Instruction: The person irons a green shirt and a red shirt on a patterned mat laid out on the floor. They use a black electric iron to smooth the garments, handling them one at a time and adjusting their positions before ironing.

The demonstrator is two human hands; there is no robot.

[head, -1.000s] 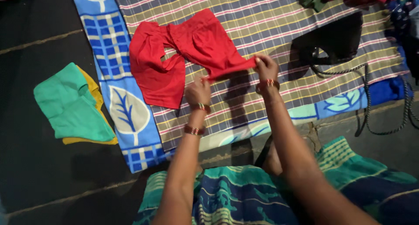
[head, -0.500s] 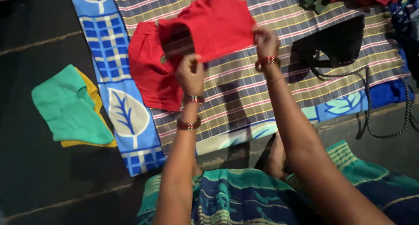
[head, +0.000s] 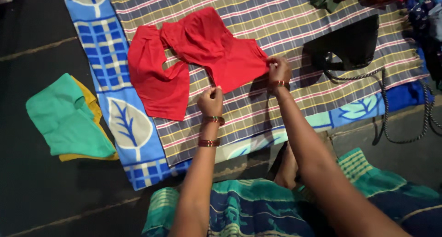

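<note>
Left hand [head: 211,100] and right hand [head: 279,70], grips clenched on the crumpled red cotton blouse's [head: 202,48] hem, over a checked woven mat [head: 285,16].

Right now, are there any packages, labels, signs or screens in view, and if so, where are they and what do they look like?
None in view: only cloth and cord, namely the red blouse pinched by both hands, a green and yellow folded pile, and a black garment.
</note>
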